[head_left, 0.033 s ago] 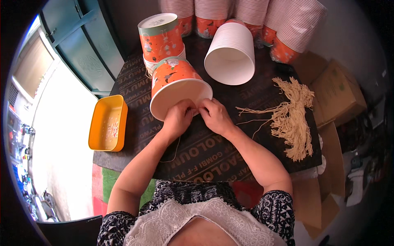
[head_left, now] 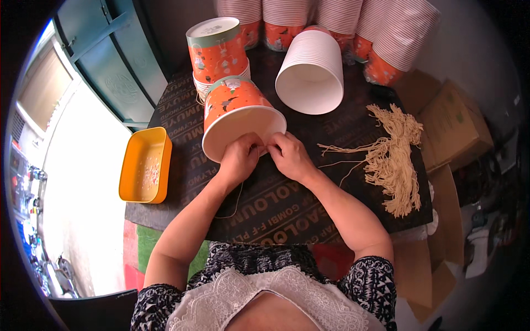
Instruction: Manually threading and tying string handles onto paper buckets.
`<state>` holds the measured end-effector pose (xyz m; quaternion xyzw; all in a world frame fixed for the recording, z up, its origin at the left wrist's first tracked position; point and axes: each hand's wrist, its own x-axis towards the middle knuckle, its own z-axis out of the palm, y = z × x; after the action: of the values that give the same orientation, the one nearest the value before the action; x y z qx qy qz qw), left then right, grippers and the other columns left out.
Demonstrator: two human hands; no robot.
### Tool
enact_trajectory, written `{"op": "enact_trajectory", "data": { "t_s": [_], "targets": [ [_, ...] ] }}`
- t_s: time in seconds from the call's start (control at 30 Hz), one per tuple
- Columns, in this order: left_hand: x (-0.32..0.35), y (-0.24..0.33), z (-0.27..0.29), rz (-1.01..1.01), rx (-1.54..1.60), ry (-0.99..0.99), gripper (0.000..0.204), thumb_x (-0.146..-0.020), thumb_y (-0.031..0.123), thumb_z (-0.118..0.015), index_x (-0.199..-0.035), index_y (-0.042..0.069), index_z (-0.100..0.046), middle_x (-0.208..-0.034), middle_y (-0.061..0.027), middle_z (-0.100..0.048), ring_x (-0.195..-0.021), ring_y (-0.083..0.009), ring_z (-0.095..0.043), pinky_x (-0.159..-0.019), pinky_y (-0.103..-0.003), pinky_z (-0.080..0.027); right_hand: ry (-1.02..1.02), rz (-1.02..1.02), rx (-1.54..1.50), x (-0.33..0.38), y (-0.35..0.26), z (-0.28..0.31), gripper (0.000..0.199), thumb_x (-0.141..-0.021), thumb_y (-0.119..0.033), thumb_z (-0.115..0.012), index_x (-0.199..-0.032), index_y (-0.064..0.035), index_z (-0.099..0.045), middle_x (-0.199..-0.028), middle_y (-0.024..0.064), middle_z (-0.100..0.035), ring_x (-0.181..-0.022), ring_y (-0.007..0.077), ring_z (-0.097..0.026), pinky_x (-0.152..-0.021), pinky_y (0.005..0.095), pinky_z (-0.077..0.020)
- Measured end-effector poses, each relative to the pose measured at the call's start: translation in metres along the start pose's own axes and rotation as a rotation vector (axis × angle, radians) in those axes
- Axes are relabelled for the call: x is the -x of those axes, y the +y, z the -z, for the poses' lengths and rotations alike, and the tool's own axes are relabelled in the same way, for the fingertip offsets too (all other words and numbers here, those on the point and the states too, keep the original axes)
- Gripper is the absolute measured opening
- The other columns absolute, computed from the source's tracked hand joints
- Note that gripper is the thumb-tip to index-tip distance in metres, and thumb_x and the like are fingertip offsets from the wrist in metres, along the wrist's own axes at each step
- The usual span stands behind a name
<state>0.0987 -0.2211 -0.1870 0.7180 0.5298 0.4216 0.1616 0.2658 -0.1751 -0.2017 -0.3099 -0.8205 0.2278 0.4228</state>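
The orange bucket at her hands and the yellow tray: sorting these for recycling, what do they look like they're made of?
The orange bucket looks like paperboard: matte white inside, thin rolled rim, printed outside. The yellow tray looks like moulded plastic: smooth, slightly glossy, with rounded corners. Both hands, left hand and right hand, are at the bucket's rim.

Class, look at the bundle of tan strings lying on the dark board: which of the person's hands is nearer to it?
Right. The right hand is at the rim of the tipped orange paper bucket, on the side facing the bundle of tan strings. The left hand sits just beyond it, farther from the strings.
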Motion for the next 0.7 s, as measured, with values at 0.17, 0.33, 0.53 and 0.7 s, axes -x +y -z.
{"op": "enact_trajectory", "data": {
  "t_s": [0.17, 0.33, 0.53, 0.7],
  "targets": [
    [-0.001, 0.000, 0.004, 0.074, 0.031, -0.004, 0.011, -0.080, 0.006, -0.067, -0.085, -0.002, -0.061, -0.081, -0.0164, -0.065, -0.078, -0.0286, -0.063, -0.072, -0.036, -0.049, -0.056, -0.010, 0.005, -0.003, -0.002, 0.004, 0.009, -0.080, -0.003, -0.060, -0.084, 0.0013, -0.053, -0.082, 0.0214, -0.058, -0.081, 0.0414, -0.057, -0.070, 0.0476, -0.0462],
    [-0.003, -0.002, -0.001, 0.123, -0.030, 0.074, 0.008, -0.078, 0.004, -0.061, -0.080, -0.003, -0.061, -0.078, -0.0203, -0.063, -0.076, -0.0346, -0.062, -0.069, -0.040, -0.049, -0.111, 0.083, 0.023, -0.002, 0.005, 0.005, 0.009, -0.077, -0.001, -0.060, -0.081, 0.0016, -0.053, -0.086, 0.0215, -0.056, -0.082, 0.0420, -0.055, -0.072, 0.0483, -0.0455],
    [-0.007, 0.005, 0.002, 0.117, -0.173, 0.117, 0.010, -0.074, 0.003, -0.056, -0.078, -0.005, -0.062, -0.076, -0.0242, -0.062, -0.074, -0.0396, -0.061, -0.066, -0.043, -0.048, -0.148, 0.096, 0.093, -0.003, 0.004, 0.006, 0.010, -0.072, 0.002, -0.058, -0.080, 0.0016, -0.053, -0.091, 0.0219, -0.054, -0.086, 0.0418, -0.055, -0.075, 0.0485, -0.0450],
    [-0.006, 0.000, 0.014, 0.221, 0.003, -0.072, 0.012, -0.079, 0.006, -0.058, -0.086, -0.004, -0.060, -0.076, -0.0150, -0.063, -0.069, -0.0268, -0.061, -0.063, -0.037, -0.048, -0.181, 0.078, 0.111, -0.003, 0.007, 0.006, 0.012, -0.069, 0.002, -0.058, -0.080, 0.0027, -0.053, -0.092, 0.0224, -0.054, -0.089, 0.0426, -0.054, -0.078, 0.0488, -0.0449]
  ]
}}
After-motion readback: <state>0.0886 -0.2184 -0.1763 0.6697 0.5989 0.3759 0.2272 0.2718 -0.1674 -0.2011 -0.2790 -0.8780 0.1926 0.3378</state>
